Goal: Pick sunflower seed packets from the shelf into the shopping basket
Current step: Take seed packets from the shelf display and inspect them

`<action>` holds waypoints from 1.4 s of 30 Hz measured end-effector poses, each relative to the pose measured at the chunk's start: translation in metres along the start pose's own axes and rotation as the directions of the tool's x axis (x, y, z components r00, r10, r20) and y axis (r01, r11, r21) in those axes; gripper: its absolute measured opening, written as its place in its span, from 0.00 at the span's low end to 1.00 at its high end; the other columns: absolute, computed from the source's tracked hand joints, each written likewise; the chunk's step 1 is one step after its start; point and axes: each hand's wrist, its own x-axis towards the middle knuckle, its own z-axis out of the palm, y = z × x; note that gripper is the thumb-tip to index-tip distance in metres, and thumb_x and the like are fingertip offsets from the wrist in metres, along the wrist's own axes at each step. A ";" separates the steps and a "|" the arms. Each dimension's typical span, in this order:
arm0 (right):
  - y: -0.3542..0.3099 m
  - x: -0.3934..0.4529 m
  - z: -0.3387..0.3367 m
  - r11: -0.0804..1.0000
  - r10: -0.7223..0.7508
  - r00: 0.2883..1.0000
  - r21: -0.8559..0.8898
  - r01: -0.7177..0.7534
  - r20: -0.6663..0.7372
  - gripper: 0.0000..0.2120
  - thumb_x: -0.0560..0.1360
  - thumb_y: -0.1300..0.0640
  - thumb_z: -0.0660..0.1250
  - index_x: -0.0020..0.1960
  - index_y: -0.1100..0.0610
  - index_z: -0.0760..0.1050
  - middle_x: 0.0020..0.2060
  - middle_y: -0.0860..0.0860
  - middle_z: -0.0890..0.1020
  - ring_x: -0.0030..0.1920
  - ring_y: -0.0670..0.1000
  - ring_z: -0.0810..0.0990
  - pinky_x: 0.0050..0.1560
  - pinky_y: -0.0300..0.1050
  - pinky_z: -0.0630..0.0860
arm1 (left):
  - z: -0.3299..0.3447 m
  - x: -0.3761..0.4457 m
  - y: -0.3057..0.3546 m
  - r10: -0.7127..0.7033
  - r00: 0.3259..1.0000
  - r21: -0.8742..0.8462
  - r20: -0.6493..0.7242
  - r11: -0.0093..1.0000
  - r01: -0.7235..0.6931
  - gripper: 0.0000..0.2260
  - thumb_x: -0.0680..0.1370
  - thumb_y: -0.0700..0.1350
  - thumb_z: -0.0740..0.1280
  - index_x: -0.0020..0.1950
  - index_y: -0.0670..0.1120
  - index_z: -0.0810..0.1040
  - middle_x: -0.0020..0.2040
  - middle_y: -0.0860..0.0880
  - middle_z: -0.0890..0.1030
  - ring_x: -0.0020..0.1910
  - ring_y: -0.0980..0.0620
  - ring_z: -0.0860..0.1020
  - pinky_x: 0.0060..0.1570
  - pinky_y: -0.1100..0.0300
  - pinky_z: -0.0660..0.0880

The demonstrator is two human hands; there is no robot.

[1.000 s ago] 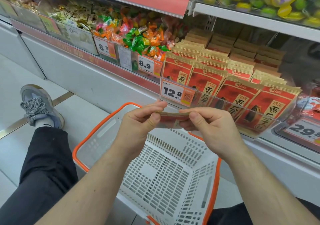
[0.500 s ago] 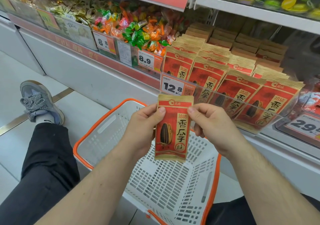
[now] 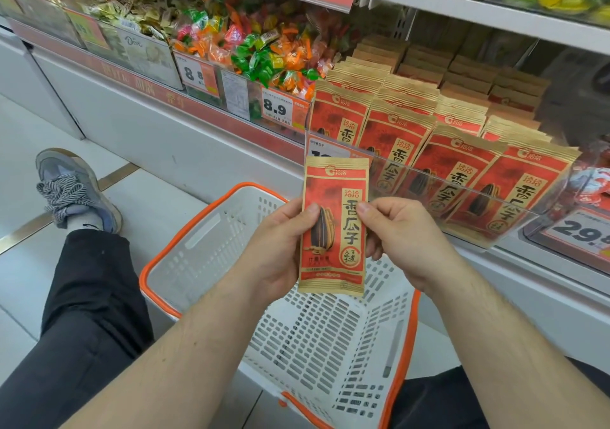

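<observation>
1. One seed packet is held upright above the basket, face toward the camera, likely so the label can be checked.
2. It is pinched at mid-height by the left hand and right hand, thumbs on the front.
3. More packets are kept standing in rows on the shelf behind a clear lip.
4. Nothing is seen inside the basket.

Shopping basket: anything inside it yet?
Nothing visible inside the shopping basket: bare white slotted floor and walls. The seed packet is above it, held by left hand and right hand. Hands, forearms and packet cover part of the basket's floor.
</observation>
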 end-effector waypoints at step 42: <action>-0.007 -0.010 0.013 0.992 -0.058 0.998 -0.109 0.056 -0.011 0.09 0.80 0.49 0.64 0.47 0.53 0.77 0.36 0.51 0.83 0.29 0.48 0.81 0.33 0.45 0.76 | -0.008 -0.002 -0.017 -0.123 0.991 0.388 0.055 0.917 0.092 0.28 0.66 0.41 0.75 0.65 0.49 0.77 0.59 0.46 0.82 0.46 0.52 0.81 0.42 0.59 0.76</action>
